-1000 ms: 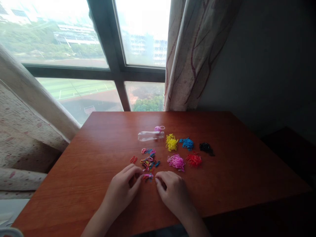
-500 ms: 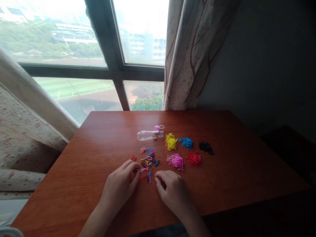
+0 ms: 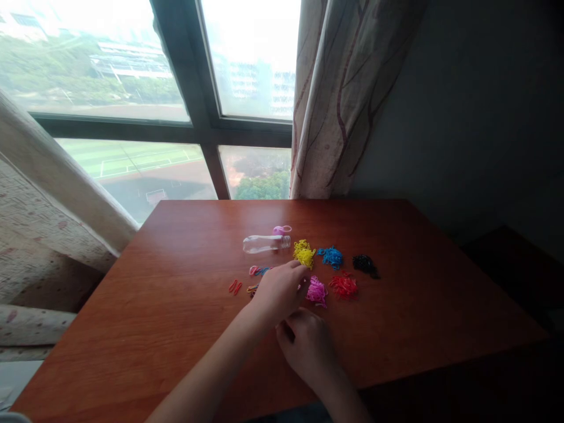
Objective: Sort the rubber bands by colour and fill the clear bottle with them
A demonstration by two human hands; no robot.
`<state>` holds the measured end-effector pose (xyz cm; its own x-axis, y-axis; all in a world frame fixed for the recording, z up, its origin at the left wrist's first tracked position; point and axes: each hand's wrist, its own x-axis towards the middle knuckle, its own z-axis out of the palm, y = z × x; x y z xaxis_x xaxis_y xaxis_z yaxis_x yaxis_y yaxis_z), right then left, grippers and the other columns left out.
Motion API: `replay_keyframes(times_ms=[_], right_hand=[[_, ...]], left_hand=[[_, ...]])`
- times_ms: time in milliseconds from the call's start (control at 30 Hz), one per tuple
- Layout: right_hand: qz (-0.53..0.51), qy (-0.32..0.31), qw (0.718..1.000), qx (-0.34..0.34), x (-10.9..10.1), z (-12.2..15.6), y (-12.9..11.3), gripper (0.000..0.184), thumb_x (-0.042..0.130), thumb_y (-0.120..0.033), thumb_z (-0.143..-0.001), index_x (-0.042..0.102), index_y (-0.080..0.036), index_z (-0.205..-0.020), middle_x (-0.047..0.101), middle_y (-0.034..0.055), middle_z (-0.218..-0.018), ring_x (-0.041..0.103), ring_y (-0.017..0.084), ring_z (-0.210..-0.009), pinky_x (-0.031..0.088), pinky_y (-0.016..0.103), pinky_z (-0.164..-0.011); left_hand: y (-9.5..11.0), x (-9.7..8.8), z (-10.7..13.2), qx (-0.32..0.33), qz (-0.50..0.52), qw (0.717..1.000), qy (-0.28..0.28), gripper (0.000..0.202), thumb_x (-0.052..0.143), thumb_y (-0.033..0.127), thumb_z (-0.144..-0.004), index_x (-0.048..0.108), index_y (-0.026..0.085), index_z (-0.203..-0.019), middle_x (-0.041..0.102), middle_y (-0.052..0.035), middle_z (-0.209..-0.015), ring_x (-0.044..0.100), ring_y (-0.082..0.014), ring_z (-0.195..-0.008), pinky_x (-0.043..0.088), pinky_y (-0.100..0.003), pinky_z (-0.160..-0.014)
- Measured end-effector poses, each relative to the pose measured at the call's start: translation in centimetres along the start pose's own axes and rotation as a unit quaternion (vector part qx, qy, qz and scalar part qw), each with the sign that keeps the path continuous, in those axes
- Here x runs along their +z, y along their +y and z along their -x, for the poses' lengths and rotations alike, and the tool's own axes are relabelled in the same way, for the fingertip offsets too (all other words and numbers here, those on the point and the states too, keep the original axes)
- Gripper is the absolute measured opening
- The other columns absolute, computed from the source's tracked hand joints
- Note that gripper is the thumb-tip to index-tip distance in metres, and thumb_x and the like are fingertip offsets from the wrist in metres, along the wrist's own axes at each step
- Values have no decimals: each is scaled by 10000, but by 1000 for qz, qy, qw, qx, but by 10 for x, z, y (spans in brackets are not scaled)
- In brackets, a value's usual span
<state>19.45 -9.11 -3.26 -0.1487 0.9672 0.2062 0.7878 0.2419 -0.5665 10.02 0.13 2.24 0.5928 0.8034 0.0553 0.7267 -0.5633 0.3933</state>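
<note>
My left hand (image 3: 281,289) reaches across the wooden table (image 3: 176,317). Its fingertips are pinched together between the yellow pile of small rubber bands (image 3: 305,252) and the pink pile (image 3: 318,291). What they pinch is too small to make out. This hand covers most of the mixed-colour bands (image 3: 258,271). My right hand (image 3: 306,342) rests curled on the table just behind the left hand, nothing showing in it. Blue (image 3: 331,257), black (image 3: 365,264) and red (image 3: 343,286) piles lie to the right.
A small clear bottle (image 3: 262,244) lies on its side behind the piles, with its pink cap (image 3: 282,230) beside it. Two loose red bands (image 3: 235,286) lie to the left. A window and curtains (image 3: 348,94) stand behind the table.
My left hand has left the near edge of the mixed bands and moved forward and right to the gap between the yellow and pink piles. My right hand has stayed put and curled in.
</note>
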Motion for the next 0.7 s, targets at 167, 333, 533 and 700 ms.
replay_keyframes(times_ms=[167,333,533,700], right_hand=[[-7,-1,1000,-3,0,1,-1,145,552,-109,-831,637,-213,-776,678,10,-753,629,170,-720,302,278,-622],[2,3,1000,-7,3,2,1,142,560,-105,-826,641,-210,-776,676,11,-742,630,173,-716,302,276,-616],[-6,6,1000,-14,1,0,0,135,548,-114,-852,627,-206,-792,681,15,-761,628,168,-731,327,255,-633],[-28,-2,999,-17,-3,-1,-3,142,533,-124,-880,623,-215,-819,674,5,-760,612,163,-727,347,258,-650]], left_hand=[[-1,5,-6,-25,-9,1000,1,170,495,229,-897,665,227,-901,690,-30,-919,670,-178,-778,439,-253,-643],[0,3,-4,-31,-10,999,-7,148,518,224,-870,666,212,-869,697,-37,-897,675,-190,-768,443,-255,-629],[-4,-8,7,-20,5,1000,-3,170,503,208,-887,670,215,-854,700,-29,-886,662,-180,-773,437,-255,-644],[-28,-13,39,-35,72,995,54,157,515,211,-897,672,215,-891,697,-26,-863,629,-164,-769,443,-254,-682]])
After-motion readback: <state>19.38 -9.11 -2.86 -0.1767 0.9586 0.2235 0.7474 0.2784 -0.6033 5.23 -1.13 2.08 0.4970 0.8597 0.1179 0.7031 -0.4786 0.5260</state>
